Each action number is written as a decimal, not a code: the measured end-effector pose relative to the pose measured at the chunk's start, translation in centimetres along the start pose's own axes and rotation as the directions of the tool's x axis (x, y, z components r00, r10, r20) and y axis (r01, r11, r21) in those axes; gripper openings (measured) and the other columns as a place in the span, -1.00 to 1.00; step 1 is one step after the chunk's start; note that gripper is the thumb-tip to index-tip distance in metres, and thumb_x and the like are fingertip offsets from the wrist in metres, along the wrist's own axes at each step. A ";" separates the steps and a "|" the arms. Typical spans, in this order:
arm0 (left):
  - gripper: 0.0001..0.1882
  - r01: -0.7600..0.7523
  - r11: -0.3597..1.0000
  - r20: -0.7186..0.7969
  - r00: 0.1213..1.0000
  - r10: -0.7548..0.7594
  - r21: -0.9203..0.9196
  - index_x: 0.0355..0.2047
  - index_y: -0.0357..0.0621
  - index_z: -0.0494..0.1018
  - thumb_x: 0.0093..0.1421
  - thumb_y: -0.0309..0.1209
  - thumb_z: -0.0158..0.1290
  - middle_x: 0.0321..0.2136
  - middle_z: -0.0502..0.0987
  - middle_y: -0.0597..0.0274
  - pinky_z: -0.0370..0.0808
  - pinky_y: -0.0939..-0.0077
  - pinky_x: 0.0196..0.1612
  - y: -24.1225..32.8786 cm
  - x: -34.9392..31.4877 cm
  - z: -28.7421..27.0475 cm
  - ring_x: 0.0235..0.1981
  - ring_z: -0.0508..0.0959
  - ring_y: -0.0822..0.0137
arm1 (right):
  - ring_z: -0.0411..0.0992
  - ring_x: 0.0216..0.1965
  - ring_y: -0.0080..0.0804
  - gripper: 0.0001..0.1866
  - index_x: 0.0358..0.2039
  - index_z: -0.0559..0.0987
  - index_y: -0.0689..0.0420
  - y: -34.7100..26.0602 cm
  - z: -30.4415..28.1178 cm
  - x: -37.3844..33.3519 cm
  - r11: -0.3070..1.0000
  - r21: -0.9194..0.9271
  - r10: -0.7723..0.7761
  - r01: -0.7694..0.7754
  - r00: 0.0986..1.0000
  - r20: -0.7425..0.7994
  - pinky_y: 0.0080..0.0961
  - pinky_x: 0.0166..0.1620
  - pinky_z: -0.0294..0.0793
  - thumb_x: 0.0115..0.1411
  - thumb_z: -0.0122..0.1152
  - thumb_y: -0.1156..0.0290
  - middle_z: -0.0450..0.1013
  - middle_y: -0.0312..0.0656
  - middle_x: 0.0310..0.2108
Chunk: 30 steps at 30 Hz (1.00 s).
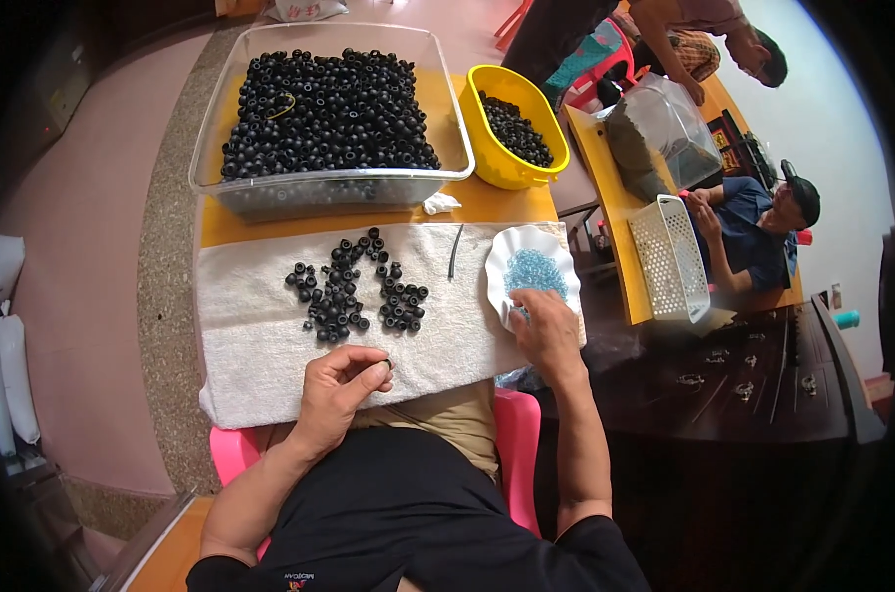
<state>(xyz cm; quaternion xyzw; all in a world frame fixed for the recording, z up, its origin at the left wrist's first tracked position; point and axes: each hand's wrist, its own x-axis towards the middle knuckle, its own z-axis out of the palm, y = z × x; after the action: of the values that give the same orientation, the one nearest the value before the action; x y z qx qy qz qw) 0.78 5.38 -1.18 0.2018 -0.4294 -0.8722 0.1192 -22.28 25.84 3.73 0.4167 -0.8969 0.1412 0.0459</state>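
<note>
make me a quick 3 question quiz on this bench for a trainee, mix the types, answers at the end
1. True or false: the yellow tub stands to the right of the clear bin.

2. Where are the right hand's fingers?
A) in the clear bin
B) over the wavy-edged white dish
C) in the yellow tub

3. What lies under the loose black parts beyond the left hand?

Key: 1. true; 2. B; 3. a white towel
</note>
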 end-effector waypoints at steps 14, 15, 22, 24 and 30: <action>-0.85 0.011 1.000 0.007 1.000 -0.011 -0.016 -0.18 -0.28 0.54 0.25 -0.51 0.16 -0.31 0.62 0.14 0.61 0.52 -0.19 -0.2 0.1 0.0 -0.35 0.61 0.42 | 0.51 -0.25 -0.11 -0.72 -0.21 0.60 0.07 0.9 0.4 1.4 0.997 -0.050 -0.051 0.051 0.999 0.003 -0.26 -0.16 0.49 0.00 0.31 0.53 0.57 -0.15 -0.34; -0.85 0.009 1.000 0.007 1.000 -0.009 -0.015 -0.18 -0.28 0.54 0.25 -0.51 0.16 -0.31 0.62 0.14 0.61 0.52 -0.19 -0.2 0.1 0.0 -0.35 0.61 0.42 | 0.50 -0.25 -0.11 -0.72 -0.22 0.60 0.07 1.2 0.6 1.6 0.996 -0.058 -0.074 0.073 0.997 0.001 -0.26 -0.17 0.49 -0.01 0.31 0.53 0.57 -0.16 -0.33; -0.85 0.027 0.999 0.007 1.000 -0.027 -0.017 -0.18 -0.27 0.54 0.24 -0.51 0.16 -0.31 0.63 0.14 0.60 0.52 -0.19 -0.4 -0.1 0.0 -0.36 0.61 0.43 | 0.51 -0.27 -0.12 -0.75 -0.26 0.59 0.08 1.4 0.9 2.2 0.997 -0.031 -0.070 0.070 0.998 0.008 -0.26 -0.18 0.49 -0.01 0.31 0.54 0.57 -0.17 -0.35; -0.85 0.031 1.000 0.007 1.000 -0.031 -0.004 -0.18 -0.27 0.54 0.24 -0.52 0.16 -0.31 0.63 0.14 0.60 0.52 -0.19 -0.3 -0.1 0.1 -0.35 0.61 0.42 | 0.51 -0.28 -0.12 -0.79 -0.29 0.59 0.09 1.6 0.7 2.5 0.996 -0.026 -0.089 0.090 0.995 0.035 -0.26 -0.18 0.49 0.00 0.30 0.53 0.57 -0.15 -0.37; -0.85 0.028 0.999 0.014 1.000 -0.028 -0.018 -0.18 -0.27 0.54 0.24 -0.52 0.16 -0.30 0.63 0.12 0.60 0.52 -0.18 -0.3 -0.3 0.1 -0.34 0.62 0.42 | 0.49 -0.29 -0.09 -0.88 -0.37 0.57 0.14 1.4 0.6 2.8 0.996 -0.032 -0.077 0.080 0.994 0.080 -0.24 -0.19 0.48 0.03 0.29 0.49 0.54 -0.11 -0.40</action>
<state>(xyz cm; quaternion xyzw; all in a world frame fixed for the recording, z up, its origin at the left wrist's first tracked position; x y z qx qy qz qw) 0.94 5.76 -1.29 0.2005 -0.4194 -0.8791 0.1058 -25.17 24.45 3.38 0.4558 -0.8833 0.1069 0.0235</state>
